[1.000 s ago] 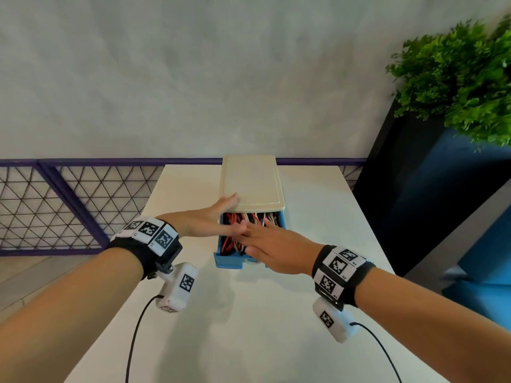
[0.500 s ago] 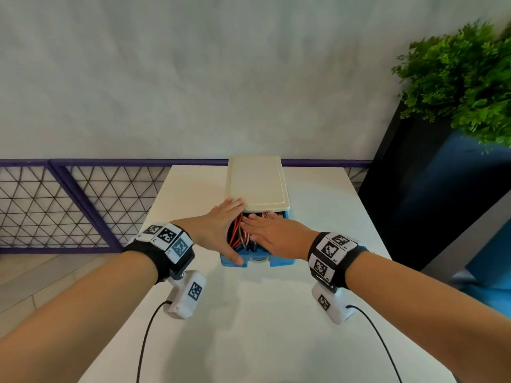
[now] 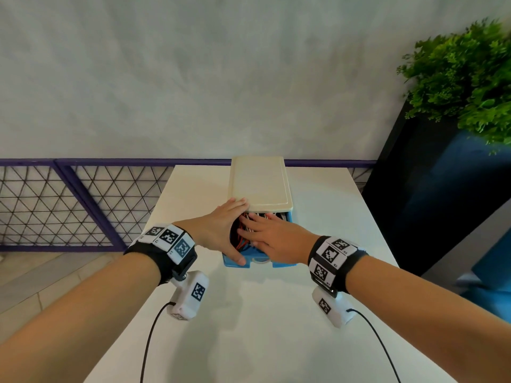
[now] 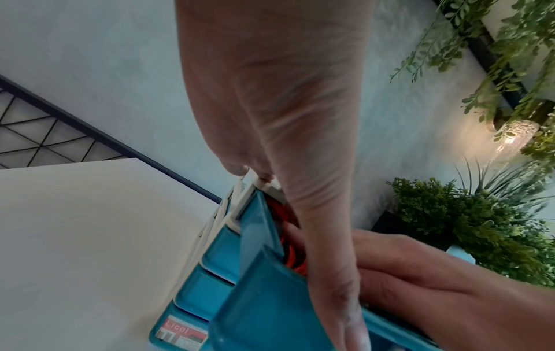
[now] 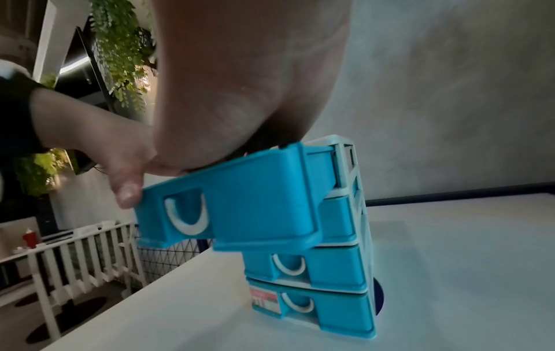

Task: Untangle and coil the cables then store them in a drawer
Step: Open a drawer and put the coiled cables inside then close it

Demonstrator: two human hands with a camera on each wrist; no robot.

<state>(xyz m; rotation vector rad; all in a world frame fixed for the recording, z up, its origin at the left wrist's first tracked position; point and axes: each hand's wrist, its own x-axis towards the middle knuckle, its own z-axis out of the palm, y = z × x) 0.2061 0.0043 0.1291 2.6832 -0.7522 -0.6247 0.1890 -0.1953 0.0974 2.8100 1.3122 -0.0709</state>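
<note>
A small drawer cabinet with a cream top (image 3: 260, 186) stands at the table's far middle. Its blue top drawer (image 3: 279, 263) (image 5: 240, 201) is pulled out and sags forward. Red, orange and white cables (image 3: 241, 239) (image 4: 293, 256) fill it. My left hand (image 3: 218, 228) (image 4: 285, 118) spans the gap: fingertips rest on the cabinet top's front left corner and the thumb (image 5: 126, 190) touches the drawer's front left corner. My right hand (image 3: 273, 236) (image 5: 240, 71) lies flat on the cables, palm down, hiding most of them.
Two shut blue drawers (image 5: 315, 266) (image 5: 324, 308) sit under the open one. The white table (image 3: 249, 341) ends close to the cabinet on both sides. A purple mesh railing (image 3: 83, 205) runs behind on the left, and a dark planter with green foliage (image 3: 464, 78) stands at the right.
My left thumb has swung from across the cables down to the drawer's front corner. My right hand has slid further in over the cables. The drawer stays pulled out.
</note>
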